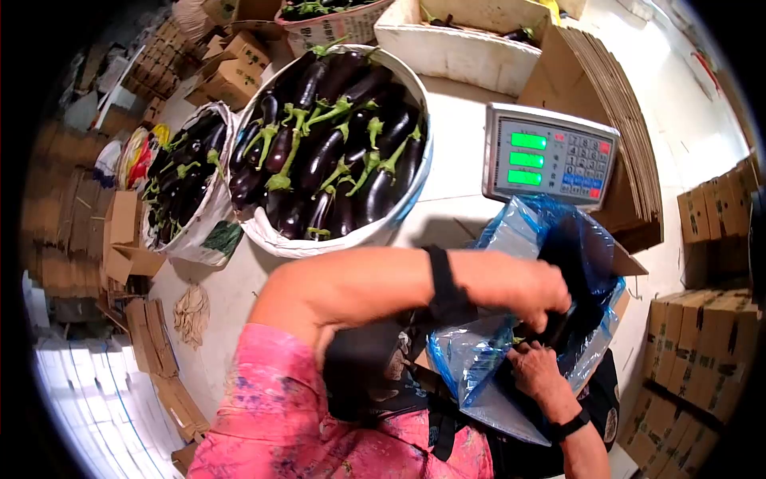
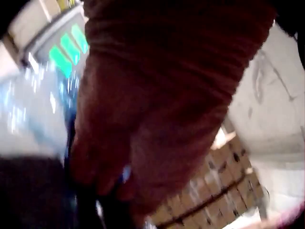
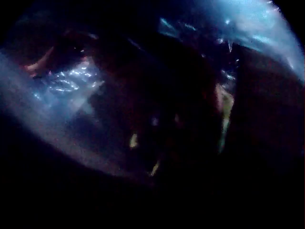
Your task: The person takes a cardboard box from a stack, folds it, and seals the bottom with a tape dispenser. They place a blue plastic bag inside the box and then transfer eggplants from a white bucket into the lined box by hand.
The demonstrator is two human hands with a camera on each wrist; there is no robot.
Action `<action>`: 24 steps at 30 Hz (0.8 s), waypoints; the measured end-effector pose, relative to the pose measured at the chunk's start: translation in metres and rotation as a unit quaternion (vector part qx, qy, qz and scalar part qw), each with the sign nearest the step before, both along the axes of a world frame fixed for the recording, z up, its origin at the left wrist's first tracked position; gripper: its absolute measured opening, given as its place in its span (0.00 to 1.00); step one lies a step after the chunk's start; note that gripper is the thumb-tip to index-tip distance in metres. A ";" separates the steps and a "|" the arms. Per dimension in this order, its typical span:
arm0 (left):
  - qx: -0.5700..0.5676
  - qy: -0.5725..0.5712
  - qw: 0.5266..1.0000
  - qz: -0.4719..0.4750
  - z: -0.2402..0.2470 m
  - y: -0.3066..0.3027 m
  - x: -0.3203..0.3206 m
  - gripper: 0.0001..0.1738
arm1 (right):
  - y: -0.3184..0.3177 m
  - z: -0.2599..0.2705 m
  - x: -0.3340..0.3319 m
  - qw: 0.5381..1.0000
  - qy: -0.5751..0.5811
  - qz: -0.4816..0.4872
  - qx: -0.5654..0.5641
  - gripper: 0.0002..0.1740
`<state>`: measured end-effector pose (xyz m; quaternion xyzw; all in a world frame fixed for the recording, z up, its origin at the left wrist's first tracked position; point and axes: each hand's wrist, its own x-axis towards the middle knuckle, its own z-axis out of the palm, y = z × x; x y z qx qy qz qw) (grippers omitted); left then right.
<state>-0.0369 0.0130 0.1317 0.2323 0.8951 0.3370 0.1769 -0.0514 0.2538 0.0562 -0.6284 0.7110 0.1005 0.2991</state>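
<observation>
A blue plastic bag lines an open carton in front of the person, with dark eggplants inside. My left hand reaches across over the bag, blurred, fingers bent down around a dark eggplant. In the left wrist view the left hand shows in shadow, dark shapes at its fingertips. Lower down, my right hand is inside the bag's near side, its fingers by a green stem; I cannot tell whether they grip it. The right wrist view is very dark, with a pale green stem and shiny bag film.
A big tub heaped with eggplants stands beyond the left arm, a smaller sack of them beside it. A scale with green displays stands behind the bag, next to flattened cardboard. Stacked cartons line the right.
</observation>
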 end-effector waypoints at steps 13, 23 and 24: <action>0.187 -0.038 0.639 0.745 -0.067 -0.287 0.161 0.22 | -0.039 0.092 -0.015 0.931 -0.264 -0.238 -0.085 0.25; 0.533 -0.071 0.468 0.701 -0.111 -0.301 0.136 0.04 | -0.039 0.088 -0.006 0.919 -0.300 -0.253 -0.046 0.24; 0.577 -0.063 0.453 0.677 -0.107 -0.296 0.146 0.04 | -0.037 0.091 -0.008 0.916 -0.299 -0.264 -0.051 0.24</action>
